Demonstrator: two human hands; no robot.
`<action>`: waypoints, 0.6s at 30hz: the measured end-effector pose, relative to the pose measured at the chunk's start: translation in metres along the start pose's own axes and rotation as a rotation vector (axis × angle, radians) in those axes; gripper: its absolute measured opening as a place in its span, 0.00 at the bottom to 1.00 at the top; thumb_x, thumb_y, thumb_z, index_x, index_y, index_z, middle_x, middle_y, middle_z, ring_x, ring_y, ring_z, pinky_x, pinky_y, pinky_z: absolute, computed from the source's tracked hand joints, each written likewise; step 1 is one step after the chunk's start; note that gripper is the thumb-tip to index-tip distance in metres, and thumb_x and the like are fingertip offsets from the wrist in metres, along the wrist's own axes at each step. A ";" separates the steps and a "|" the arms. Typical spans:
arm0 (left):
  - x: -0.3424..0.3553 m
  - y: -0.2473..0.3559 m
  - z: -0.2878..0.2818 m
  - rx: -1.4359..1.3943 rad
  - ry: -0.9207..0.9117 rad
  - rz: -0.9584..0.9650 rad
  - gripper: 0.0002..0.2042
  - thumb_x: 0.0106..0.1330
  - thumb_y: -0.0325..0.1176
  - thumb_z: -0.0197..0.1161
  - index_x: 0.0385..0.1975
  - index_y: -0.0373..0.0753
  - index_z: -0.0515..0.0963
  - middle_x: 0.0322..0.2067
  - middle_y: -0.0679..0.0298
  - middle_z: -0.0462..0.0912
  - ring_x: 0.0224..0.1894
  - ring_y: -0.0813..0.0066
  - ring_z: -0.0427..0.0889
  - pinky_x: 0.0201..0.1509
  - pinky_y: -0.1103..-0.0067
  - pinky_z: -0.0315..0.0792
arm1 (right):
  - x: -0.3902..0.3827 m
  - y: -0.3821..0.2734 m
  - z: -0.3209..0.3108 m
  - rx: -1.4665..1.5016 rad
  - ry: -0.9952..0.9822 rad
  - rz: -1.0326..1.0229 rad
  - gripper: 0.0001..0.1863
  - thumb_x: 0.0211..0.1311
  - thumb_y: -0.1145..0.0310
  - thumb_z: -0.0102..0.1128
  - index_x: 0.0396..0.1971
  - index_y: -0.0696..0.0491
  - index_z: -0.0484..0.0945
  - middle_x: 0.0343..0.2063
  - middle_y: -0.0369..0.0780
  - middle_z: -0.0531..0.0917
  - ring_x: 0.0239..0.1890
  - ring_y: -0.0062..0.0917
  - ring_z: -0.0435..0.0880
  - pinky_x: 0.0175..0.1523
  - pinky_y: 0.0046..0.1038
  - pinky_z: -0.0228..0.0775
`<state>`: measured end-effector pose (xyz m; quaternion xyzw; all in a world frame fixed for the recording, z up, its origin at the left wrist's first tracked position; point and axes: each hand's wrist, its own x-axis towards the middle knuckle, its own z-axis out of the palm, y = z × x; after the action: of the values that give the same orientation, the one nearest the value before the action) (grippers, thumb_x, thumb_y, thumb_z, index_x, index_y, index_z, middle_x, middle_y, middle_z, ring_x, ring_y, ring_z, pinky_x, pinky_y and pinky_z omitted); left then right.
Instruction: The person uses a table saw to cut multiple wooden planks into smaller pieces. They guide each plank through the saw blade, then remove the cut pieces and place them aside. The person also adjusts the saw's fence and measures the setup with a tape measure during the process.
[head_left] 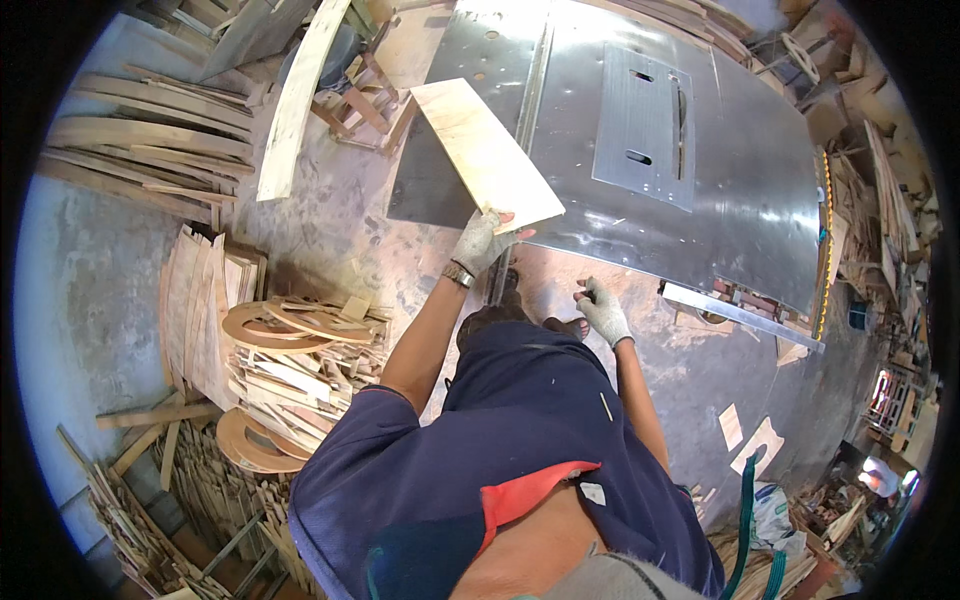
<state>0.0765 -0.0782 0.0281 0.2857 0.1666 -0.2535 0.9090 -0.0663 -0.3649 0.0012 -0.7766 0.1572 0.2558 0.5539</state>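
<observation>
Pale rectangular wooden board (490,150), its near end clamped in the grey-gloved left hand (478,243), slants lengthwise over the shiny metal table (755,200), from left edge to front edge. Above the dusty grey floor (740,362), the grey-gloved right hand (604,312) hangs apart, fingers partly curled; I cannot tell whether it grips anything.

Offcuts and stacked lumber line the workshop

Bowed planks (150,133) lie piled at the left. Below them, flat wooden rings (232,440) lie on and beside a heap of pale offcuts (270,385), and thin wooden strips (235,495) crowd the lower left. A long pale plank (295,120) reaches down from the top edge. On the grey floor (690,390) at right, a curved-cut scrap (767,438) lies beside a four-sided scrap (731,426).
</observation>
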 end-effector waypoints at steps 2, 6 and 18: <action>0.000 -0.021 0.008 0.155 0.018 0.020 0.19 0.71 0.23 0.60 0.60 0.34 0.68 0.58 0.52 0.75 0.62 0.52 0.78 0.60 0.51 0.82 | -0.001 -0.005 -0.011 0.074 0.028 -0.037 0.23 0.66 0.69 0.55 0.61 0.59 0.74 0.44 0.46 0.87 0.43 0.27 0.87 0.51 0.29 0.78; -0.016 -0.096 0.027 0.470 -0.072 0.039 0.20 0.74 0.29 0.62 0.62 0.33 0.69 0.55 0.54 0.80 0.58 0.60 0.82 0.55 0.64 0.84 | -0.013 -0.008 -0.027 0.585 -0.081 -0.058 0.29 0.77 0.50 0.50 0.61 0.61 0.75 0.45 0.45 0.86 0.42 0.25 0.86 0.50 0.29 0.79; -0.045 -0.211 0.074 0.695 -0.173 -0.295 0.30 0.67 0.40 0.71 0.63 0.30 0.70 0.59 0.55 0.78 0.54 0.65 0.82 0.56 0.73 0.77 | -0.071 0.037 -0.097 0.985 0.092 -0.060 0.27 0.75 0.47 0.57 0.54 0.58 0.77 0.33 0.36 0.85 0.31 0.23 0.85 0.41 0.25 0.80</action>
<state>-0.0662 -0.2556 0.0143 0.5272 0.0328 -0.4463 0.7224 -0.1222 -0.4715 0.0378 -0.4371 0.2611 0.1005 0.8548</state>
